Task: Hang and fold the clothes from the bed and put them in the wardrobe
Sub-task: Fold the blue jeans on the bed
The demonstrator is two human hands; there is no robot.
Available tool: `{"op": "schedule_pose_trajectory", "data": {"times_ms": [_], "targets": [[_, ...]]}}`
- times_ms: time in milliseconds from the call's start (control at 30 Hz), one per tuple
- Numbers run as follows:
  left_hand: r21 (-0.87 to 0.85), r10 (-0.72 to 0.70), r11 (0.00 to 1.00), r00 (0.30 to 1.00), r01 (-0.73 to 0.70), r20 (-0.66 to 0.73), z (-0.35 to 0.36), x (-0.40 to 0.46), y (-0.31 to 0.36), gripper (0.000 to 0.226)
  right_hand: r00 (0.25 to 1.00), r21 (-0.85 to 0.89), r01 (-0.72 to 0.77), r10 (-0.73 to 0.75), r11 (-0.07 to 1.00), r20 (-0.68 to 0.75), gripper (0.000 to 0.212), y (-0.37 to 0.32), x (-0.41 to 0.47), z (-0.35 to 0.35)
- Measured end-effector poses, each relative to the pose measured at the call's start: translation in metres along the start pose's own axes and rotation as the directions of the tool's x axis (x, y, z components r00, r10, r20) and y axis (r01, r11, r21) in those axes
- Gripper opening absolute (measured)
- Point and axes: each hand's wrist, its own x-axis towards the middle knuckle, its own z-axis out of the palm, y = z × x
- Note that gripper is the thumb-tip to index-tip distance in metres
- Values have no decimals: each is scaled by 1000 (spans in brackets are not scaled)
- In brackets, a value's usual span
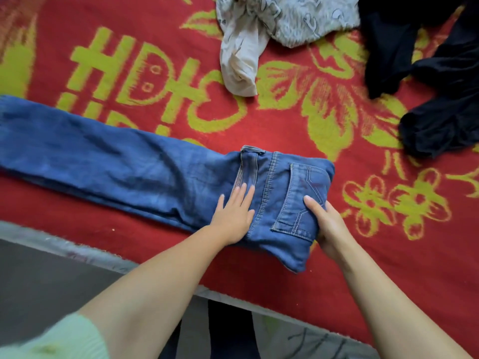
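Note:
Blue jeans [116, 164] lie across the red bed cover [285, 125], legs stretched to the left. Their waist part is folded over at the right, back pocket facing up. My left hand [233, 216] lies flat on the jeans beside the folded part, fingers straight. At the folded part's right edge my right hand [329, 226] grips it, thumb on top of the pocket and fingers under the fabric.
A crumpled white patterned garment [272, 24] lies at the top centre. Black clothes [435, 73] are heaped at the top right. The bed's front edge [129, 263] runs diagonally below my forearms, with dark floor beneath it.

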Motion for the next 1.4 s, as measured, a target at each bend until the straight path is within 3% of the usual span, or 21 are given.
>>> {"op": "schedule_pose_trajectory", "data": {"times_ms": [67,167,267,333,367,433,500,533,600,633,700,800,867,900,933,1000,1067,1167,1300,1333,1400], "targets": [[-245,90,965,996,-93,-23,-6,-16,-15,58,994,-60,98,-95,993,57,41,-26,-17,30],[-597,110,796,994,-103,-24,-30,-44,-41,48,962,-240,262,-234,935,141,59,-48,-43,89],[-918,-172,397,982,-9,-84,-66,-68,-82,25,943,-342,305,-233,889,237,75,-45,-52,168],[-990,-468,134,879,-32,-92,-99,-80,-129,29,924,-460,330,-183,824,335,80,-32,-51,221],[-987,-581,157,803,-45,-129,-112,-85,-150,35,912,-536,373,-192,757,363,76,-24,-48,237],[-892,-647,452,687,-2,-329,-130,-92,-189,42,871,-647,490,-355,584,340,63,-8,-39,253],[-690,-477,724,714,-11,-512,-133,-89,-196,49,795,-776,523,-529,351,296,59,5,-25,252],[-555,-362,832,747,-12,-558,-128,-84,-189,55,790,-854,478,-526,206,315,61,11,-17,249],[-210,-161,976,822,52,-547,-110,-68,-170,63,868,-931,363,-352,-33,351,63,21,0,238],[-61,-110,994,865,92,-490,-96,-59,-164,64,904,-939,333,-253,-84,343,63,26,8,234],[88,-136,980,922,179,-363,-72,-39,-168,66,924,-936,350,-153,-30,350,65,32,25,230],[74,-133,984,948,161,-287,-63,-19,-193,70,875,-881,424,-347,211,338,71,35,34,224],[56,-72,994,961,90,-267,-66,-16,-201,71,908,-742,306,-416,596,41,73,40,30,215],[39,-48,997,964,60,-263,-68,-18,-205,70,955,-558,171,-276,812,-109,71,41,23,214],[6,-26,1000,966,28,-259,-71,-21,-206,69,985,-348,13,-72,938,-158,64,43,16,215],[-134,-6,991,967,-29,-253,-80,-32,-206,64,989,-148,-135,126,980,-74,41,44,8,219],[-387,-54,921,971,-42,-235,-95,-45,-207,57,997,-92,-80,78,993,-25,27,35,0,230],[-817,-155,575,976,-38,-155,-132,-67,-225,46,993,-99,118,-115,988,41,31,6,-22,270],[-996,-71,91,997,-6,-12,-182,-102,-271,61,956,-206,238,-192,949,221,23,-20,-49,355],[-999,-51,21,998,-28,-29,-190,-109,-285,63,938,-231,261,-190,937,288,23,-23,-54,379],[-997,-152,-3,985,-83,-82,-209,-125,-320,55,879,-300,335,-181,893,442,40,-26,-62,426]]}}
